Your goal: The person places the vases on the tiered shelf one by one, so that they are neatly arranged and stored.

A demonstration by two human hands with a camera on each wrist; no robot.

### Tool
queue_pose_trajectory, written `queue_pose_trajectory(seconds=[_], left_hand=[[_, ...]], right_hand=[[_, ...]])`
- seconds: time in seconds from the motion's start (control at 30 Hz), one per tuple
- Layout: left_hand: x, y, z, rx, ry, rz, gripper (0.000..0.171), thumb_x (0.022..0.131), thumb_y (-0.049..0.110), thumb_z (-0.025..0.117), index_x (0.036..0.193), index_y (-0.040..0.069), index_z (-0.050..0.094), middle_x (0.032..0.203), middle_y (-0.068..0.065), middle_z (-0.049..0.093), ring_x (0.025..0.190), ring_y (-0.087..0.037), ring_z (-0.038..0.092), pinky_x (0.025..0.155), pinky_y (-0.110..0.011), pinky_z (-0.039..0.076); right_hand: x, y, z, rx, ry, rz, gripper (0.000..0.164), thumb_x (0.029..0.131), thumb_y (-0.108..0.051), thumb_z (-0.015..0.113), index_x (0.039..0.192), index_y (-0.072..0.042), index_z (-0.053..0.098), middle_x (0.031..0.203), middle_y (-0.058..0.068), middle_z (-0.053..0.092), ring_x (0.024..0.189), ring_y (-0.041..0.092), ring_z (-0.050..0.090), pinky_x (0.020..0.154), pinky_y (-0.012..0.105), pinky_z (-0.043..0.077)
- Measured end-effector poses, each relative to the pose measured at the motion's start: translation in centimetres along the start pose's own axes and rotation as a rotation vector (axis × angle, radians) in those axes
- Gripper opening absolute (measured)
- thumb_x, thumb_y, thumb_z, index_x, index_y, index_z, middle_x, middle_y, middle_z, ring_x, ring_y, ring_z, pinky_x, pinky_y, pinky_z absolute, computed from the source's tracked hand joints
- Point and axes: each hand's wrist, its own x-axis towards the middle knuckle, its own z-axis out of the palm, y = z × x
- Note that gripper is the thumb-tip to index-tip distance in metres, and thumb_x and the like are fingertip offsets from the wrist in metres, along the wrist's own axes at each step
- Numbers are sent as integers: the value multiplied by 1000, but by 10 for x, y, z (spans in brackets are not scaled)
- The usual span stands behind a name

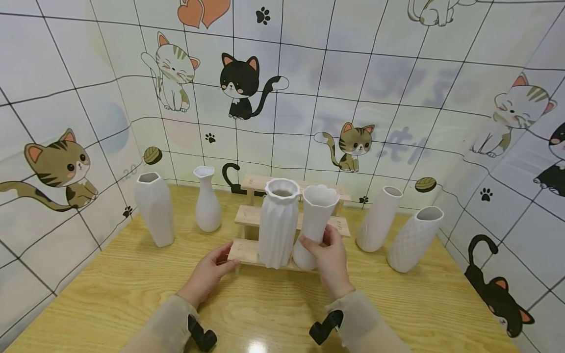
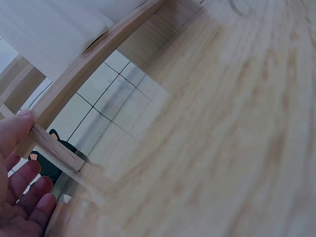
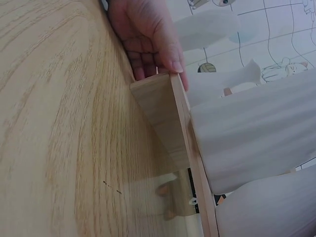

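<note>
A light wooden three-step stand point(image 1: 243, 251) is on the table, with a white ribbed vase point(image 1: 278, 230) upright on its lowest step. My left hand point(image 1: 207, 274) grips that step's left end; in the left wrist view the thumb lies on the board's corner point(image 2: 44, 111), the other fingers curled beside the leg. Beside the ribbed vase, a white vase with a flared, wavy rim point(image 1: 315, 215) leans slightly right. Around its lower body my right hand point(image 1: 331, 262) holds it, thumb in front. Its base is right at the lowest step.
On the left of the wooden table point(image 1: 273, 309) stand a faceted white vase point(image 1: 155, 211) and a slim-necked white vase point(image 1: 207, 201). At right are a slanted cylindrical vase point(image 1: 378, 220) and a textured oval-mouthed vase point(image 1: 415, 240). A cat-printed wall covering point(image 1: 300, 98) encloses the table.
</note>
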Motion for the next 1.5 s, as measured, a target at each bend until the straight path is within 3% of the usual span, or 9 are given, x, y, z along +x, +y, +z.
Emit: queue_pose_trajectory(seconds=[0.3, 0.57, 0.9, 1.17, 1.4, 1.5], left_hand=[[-1, 2, 0, 7, 6, -4, 71, 85, 35, 74, 146, 16, 42, 138, -11, 50, 124, -27, 47, 102, -47, 39], [-12, 21, 3, 8, 7, -9, 66, 90, 24, 70, 147, 9, 40, 137, -15, 50, 123, -31, 47, 102, -49, 38], [-1, 1, 1, -13, 1, -7, 70, 86, 33, 73, 147, 16, 42, 139, -10, 50, 124, -27, 46, 102, -47, 39], [0, -1, 1, -18, -1, -8, 69, 86, 32, 73, 147, 17, 42, 139, -10, 49, 124, -27, 46, 102, -47, 39], [-1, 0, 1, -31, -6, -7, 70, 86, 34, 73, 146, 17, 42, 140, -11, 49, 124, -27, 46, 102, -48, 38], [-1, 0, 0, -30, -8, -3, 71, 86, 34, 73, 147, 17, 41, 140, -11, 48, 124, -27, 46, 102, -48, 39]], right_hand=[[-1, 3, 0, -15, -10, -14, 63, 83, -16, 78, 135, -9, 44, 128, 11, 51, 118, 26, 47, 100, 50, 37], [-3, 1, -2, -16, -29, -12, 65, 84, -18, 76, 139, -10, 42, 133, 11, 49, 120, 27, 45, 101, 51, 36], [-4, 0, -5, -12, -75, -13, 64, 86, -19, 75, 139, -10, 40, 134, 11, 48, 121, 27, 46, 101, 51, 37], [-8, -3, -15, -56, -93, -6, 66, 85, -24, 76, 139, -13, 40, 134, 9, 46, 122, 26, 43, 100, 48, 38], [-13, -6, -30, -49, -80, -18, 64, 89, -11, 70, 143, -5, 36, 136, 16, 43, 125, 27, 37, 102, 40, 25], [-14, -7, -39, -51, -45, -2, 59, 91, -10, 67, 142, -4, 37, 134, 14, 44, 122, 24, 39, 99, 34, 31]])
